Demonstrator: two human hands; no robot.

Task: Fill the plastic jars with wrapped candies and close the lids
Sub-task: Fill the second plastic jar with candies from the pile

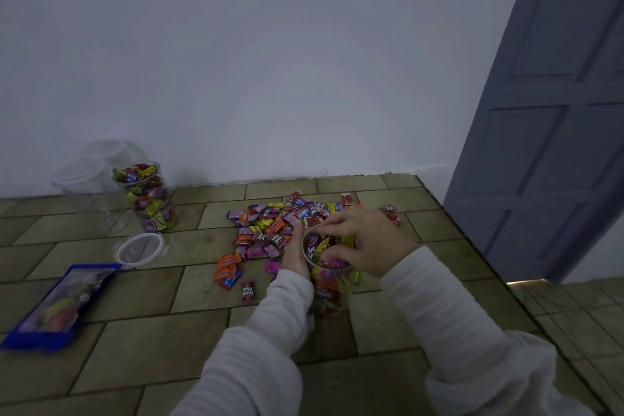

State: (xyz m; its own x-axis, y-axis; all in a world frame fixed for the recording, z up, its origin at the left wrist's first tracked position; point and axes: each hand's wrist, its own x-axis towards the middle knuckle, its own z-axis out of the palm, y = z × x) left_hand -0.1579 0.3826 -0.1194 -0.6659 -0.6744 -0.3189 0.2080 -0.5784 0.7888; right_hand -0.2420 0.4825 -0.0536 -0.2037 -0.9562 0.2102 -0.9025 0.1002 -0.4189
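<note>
A clear plastic jar [329, 294] stands on the tiled floor in front of me, nearly full of wrapped candies. My left hand [295, 255] grips its left side near the rim. My right hand [366, 245] hovers over the mouth, fingers curled down onto the candies inside; whether it pinches one I cannot tell. A pile of loose wrapped candies [270, 229] lies just beyond and left of the jar. A second jar [148, 196], filled and without its lid, stands at the back left near the wall. A loose lid [140, 250] lies flat on the floor before it.
Empty clear jars [91, 179] stand against the wall behind the filled one. A blue packet [57, 307] lies on the floor at the left. A grey-blue door [553, 118] stands open at the right, with a floor step beneath it.
</note>
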